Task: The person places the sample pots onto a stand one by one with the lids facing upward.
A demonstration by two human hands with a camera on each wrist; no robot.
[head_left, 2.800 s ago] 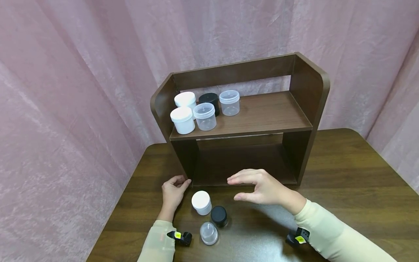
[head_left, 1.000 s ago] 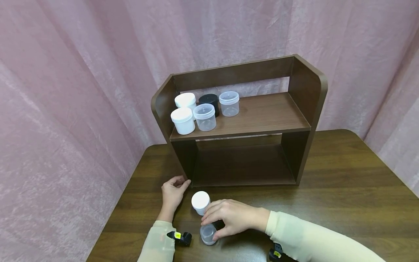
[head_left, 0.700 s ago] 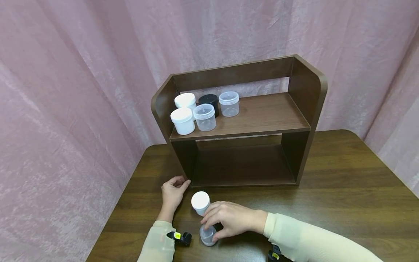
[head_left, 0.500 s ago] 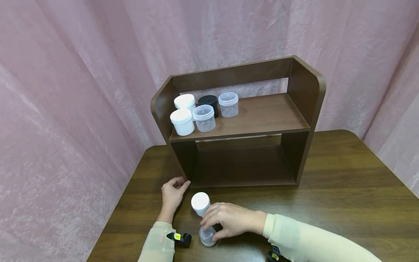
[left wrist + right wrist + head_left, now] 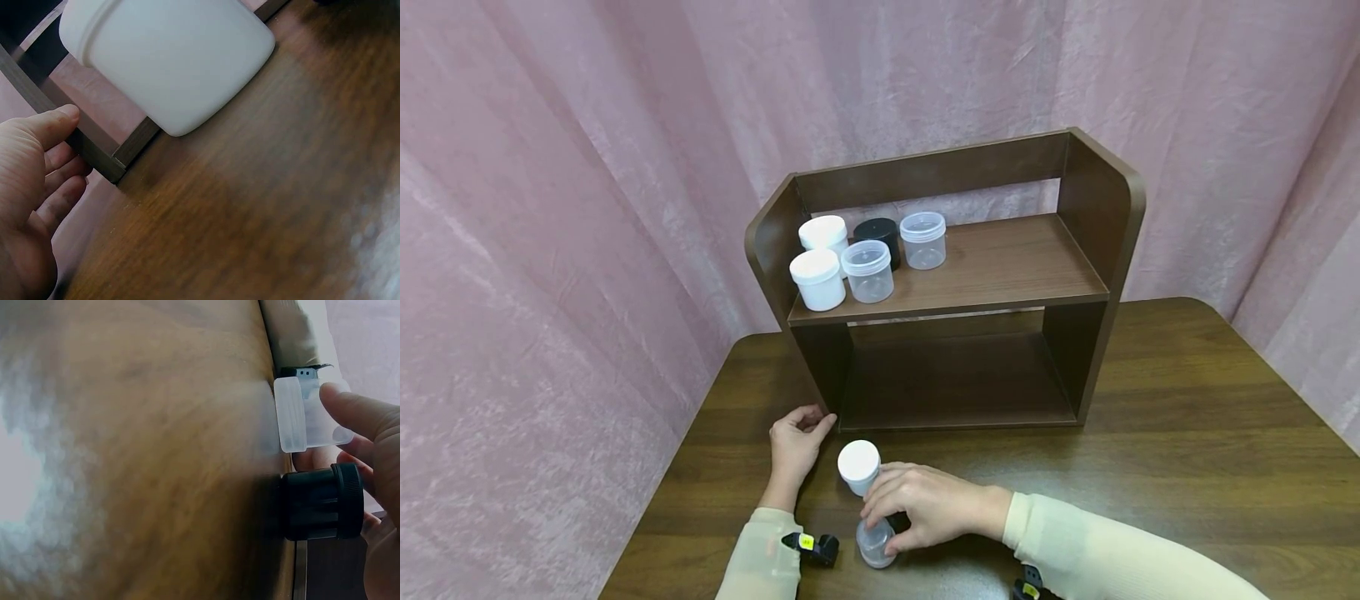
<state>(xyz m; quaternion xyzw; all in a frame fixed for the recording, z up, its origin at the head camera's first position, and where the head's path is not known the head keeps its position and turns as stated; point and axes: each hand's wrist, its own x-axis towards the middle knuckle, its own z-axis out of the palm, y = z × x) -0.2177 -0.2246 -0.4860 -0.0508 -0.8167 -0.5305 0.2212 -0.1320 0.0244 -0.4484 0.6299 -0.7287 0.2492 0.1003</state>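
Note:
My left hand (image 5: 795, 442) pinches the lower front corner of the brown two-tier shelf (image 5: 1007, 258), with the thumb and fingers on opposite faces of its left side panel. My right hand (image 5: 923, 504) holds a small clear plastic jar (image 5: 874, 546) between thumb and fingers. That jar is upside down, its ribbed lid at the tabletop in the right wrist view. Beside it stands an upright black jar (image 5: 319, 503), mostly hidden under the right hand in the head view. A white lidded jar (image 5: 858, 465) stands between the hands, just behind the right fingertips.
On the left of the upper shelf are two white jars (image 5: 818, 282), two clear jars (image 5: 871, 273) and a black jar (image 5: 878, 232). Below is a lower compartment (image 5: 955, 379). The wooden table (image 5: 1187, 400) extends to the right; a pink curtain (image 5: 625, 167) hangs behind.
My right hand has come down and left from above the table to the clear jar and taken hold of it, nearly still lately. My left hand has stayed at the shelf corner.

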